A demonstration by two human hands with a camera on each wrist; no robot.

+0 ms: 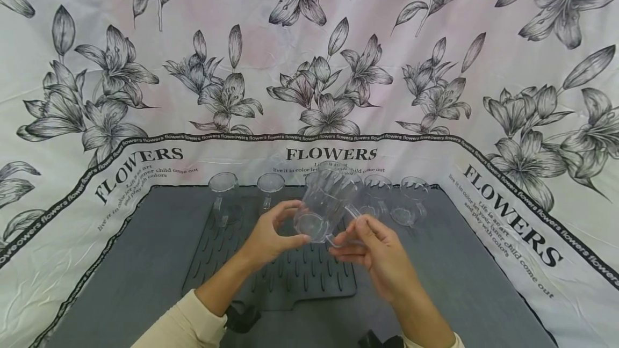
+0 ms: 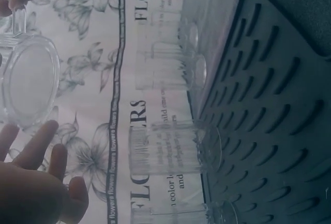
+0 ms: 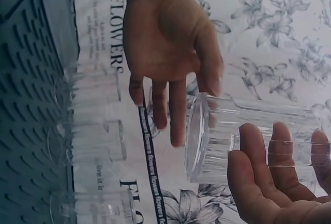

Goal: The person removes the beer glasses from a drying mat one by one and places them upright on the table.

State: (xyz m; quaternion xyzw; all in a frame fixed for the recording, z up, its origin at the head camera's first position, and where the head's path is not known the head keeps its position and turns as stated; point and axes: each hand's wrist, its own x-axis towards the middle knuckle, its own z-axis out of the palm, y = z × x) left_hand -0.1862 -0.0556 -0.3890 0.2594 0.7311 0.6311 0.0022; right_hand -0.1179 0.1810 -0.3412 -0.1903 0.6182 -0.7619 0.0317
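Note:
A clear ribbed mug (image 1: pixel 333 197) is held up in the air over the dark mat, tilted so its round base points down and toward the left hand. My right hand (image 1: pixel 374 248) grips its handle, fingers curled around it, as the right wrist view also shows on the clear mug (image 3: pixel 258 113). Beside the base, my left hand (image 1: pixel 271 232) is spread in a loose curve, thumb and fingertips right at the base edge. In the left wrist view its fingers extend just below the round base (image 2: pixel 33 79).
More clear mugs stand along the back: one at far left (image 1: pixel 224 197), another beside it (image 1: pixel 271 182), and two at right, the outermost (image 1: pixel 410 200) near the cloth edge. A dark ridged mat (image 1: pixel 290 283) lies on the grey table (image 1: pixel 140 262). Flower-printed cloth (image 1: pixel 329 79) hangs behind.

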